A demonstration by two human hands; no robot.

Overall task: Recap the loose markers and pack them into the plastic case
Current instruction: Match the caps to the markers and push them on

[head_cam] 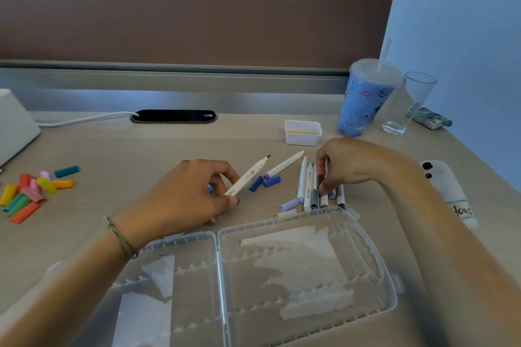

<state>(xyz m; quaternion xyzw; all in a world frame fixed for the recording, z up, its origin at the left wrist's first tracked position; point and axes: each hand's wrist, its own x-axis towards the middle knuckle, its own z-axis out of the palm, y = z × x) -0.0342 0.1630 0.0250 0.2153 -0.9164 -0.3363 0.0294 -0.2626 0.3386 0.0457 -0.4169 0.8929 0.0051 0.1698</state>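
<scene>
Looking down from the head view, we see our left hand (194,191) near the middle of the table (112,155). Its fingers curl round a white marker (248,175) that has no cap, and the dark tip points toward the far edge. A bit of blue peeks out under this hand, but we cannot tell what it is.

Our right hand (346,163) reaches down onto a row of markers (310,191) lying side by side, and its fingertips pinch one of them. Which marker it holds is hidden by the fingers.

Another open marker (284,163) lies between our two hands. Two blue caps (265,182) rest just beside it. A light purple cap (289,204) and a pale cream cap (286,213) lie close to the row.

The clear plastic case (282,270) sits open at the near edge of the table, with both halves flat. We see no markers in it.

A pile of bright caps (28,193) sits by the left edge. At the far right corner stand a blue cup with a straw (366,98) and a clear glass (408,104). A small white tub (303,132) is near them.
</scene>
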